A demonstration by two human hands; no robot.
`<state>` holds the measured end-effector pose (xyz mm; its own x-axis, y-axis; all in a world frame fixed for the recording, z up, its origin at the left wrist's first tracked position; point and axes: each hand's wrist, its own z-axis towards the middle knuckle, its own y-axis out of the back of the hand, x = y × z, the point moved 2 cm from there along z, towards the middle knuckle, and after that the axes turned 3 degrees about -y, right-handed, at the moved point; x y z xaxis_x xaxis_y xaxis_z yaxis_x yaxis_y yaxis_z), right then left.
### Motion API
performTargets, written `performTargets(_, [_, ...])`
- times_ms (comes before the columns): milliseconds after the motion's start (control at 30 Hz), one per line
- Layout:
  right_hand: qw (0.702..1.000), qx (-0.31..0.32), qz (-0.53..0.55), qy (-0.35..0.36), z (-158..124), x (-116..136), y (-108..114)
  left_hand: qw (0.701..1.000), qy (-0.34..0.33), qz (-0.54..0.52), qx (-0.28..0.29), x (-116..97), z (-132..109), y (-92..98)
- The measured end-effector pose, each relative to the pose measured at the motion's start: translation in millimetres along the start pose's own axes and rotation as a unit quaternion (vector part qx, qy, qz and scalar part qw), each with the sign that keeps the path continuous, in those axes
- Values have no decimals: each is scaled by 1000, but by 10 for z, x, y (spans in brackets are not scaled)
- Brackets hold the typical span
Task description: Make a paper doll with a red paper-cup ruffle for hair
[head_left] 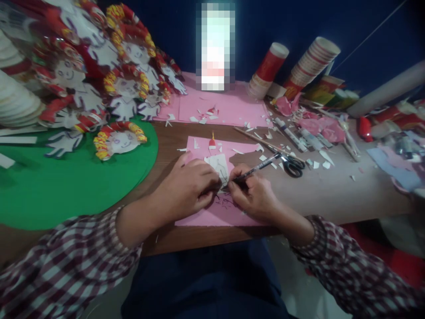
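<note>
A small piece of white paper (217, 166) with dark pen lines lies over a pink sheet (195, 217) at the middle of the table's front. My left hand (191, 184) has its fingers curled together on the paper's left and lower edge, holding it. In my right hand (254, 192) is a dark pen (260, 166), its shaft slanting up to the right. Its tip is down at the paper's lower right and partly hidden by my fingers. Dark scribbles mark the pink sheet just below.
Black-handled scissors (292, 166) and a thin wooden stick (245, 132) lie right of the paper among white scraps. Paper dolls (124, 141) and a green board (99, 190) fill the left. Stacked cups (312, 62) stand at the back right. A blurred bright screen (215, 48) is behind.
</note>
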<state>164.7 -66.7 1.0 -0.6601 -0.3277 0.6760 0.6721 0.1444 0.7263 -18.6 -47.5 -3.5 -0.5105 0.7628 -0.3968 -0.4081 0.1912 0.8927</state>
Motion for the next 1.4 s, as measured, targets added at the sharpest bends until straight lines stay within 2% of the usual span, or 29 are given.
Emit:
performTargets(633, [1000,-7,-8,-2,-2,20,18,1000,6,3,12,12,-2,-8])
performTargets(1067, [1000,-8,7,2,5,21,15,1000,0,3,0,19,-8,-19])
performTargets(1167, [999,-9,35,-10,-5,0,13,1000,-3,5,-2,25,-11,-28])
performTargets(1300, [990,-46,115,-70,-9,-89,25,1000,0,9,-6,20,-10,-31])
performTargets(1400, [979,-55,180,-73,10,-128,32,1000,2,2,-7,10,-5,-24])
